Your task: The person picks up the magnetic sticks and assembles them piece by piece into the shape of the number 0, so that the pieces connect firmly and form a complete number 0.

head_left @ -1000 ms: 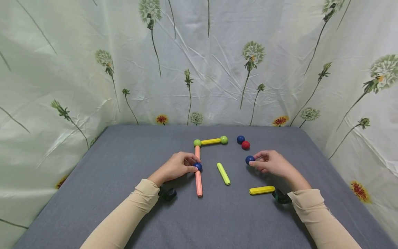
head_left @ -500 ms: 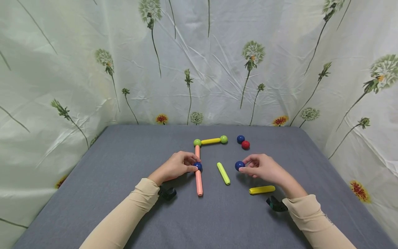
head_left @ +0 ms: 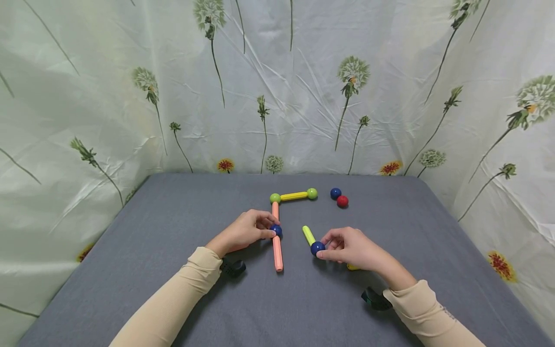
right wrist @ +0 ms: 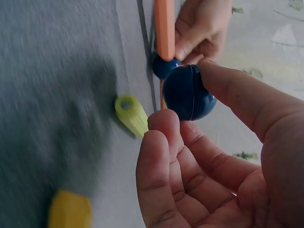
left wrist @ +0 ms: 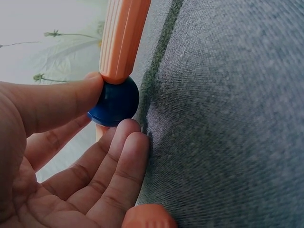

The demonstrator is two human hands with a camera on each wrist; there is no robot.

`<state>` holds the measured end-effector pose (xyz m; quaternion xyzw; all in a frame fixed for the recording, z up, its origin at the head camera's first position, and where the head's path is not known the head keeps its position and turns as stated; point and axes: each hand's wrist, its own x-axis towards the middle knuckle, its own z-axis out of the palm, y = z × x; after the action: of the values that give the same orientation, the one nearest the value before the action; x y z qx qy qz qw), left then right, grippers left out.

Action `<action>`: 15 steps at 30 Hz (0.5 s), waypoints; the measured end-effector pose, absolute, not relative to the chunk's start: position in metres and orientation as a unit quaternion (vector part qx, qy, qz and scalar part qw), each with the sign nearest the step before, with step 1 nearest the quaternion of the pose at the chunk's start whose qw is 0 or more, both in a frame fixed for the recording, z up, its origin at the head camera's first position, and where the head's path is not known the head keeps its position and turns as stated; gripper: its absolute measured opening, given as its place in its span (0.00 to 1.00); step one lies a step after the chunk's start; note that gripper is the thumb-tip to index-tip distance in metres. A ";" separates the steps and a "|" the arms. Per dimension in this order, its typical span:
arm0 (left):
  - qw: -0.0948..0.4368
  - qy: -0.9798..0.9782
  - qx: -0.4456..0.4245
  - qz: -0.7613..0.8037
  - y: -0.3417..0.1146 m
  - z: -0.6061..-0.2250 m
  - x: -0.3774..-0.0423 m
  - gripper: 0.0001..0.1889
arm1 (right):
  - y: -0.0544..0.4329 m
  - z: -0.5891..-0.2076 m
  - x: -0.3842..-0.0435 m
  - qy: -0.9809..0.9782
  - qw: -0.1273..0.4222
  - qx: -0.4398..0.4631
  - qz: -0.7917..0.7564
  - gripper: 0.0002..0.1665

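Grey table; right hand, nearer the green rod, pinches a blue ball clear of its near end. Rod lies just left, axis far-left to near-right. Left hand pinches joint ball between pink rods.

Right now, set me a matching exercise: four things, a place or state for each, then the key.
1. Left hand
2. Red ball
3. Right hand
4. Lime stick

A. Lies between the hands in the head view
B. Holds a blue ball with no stick attached
C. Holds another blue ball touching an orange stick
D. Lies beside a third blue ball

1-C, 2-D, 3-B, 4-A
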<state>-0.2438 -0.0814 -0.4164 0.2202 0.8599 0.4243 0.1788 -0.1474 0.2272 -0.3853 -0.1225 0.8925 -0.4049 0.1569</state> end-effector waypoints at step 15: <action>0.183 0.860 0.213 0.426 -0.080 -0.414 -0.242 0.12 | 0.207 -0.396 -0.138 0.887 0.183 -0.151 -0.395 0.19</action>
<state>-0.2420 -0.0801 -0.4138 0.2128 0.8599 0.4262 0.1832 -0.1381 0.2072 -0.3963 -0.1514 0.8872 -0.3954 0.1834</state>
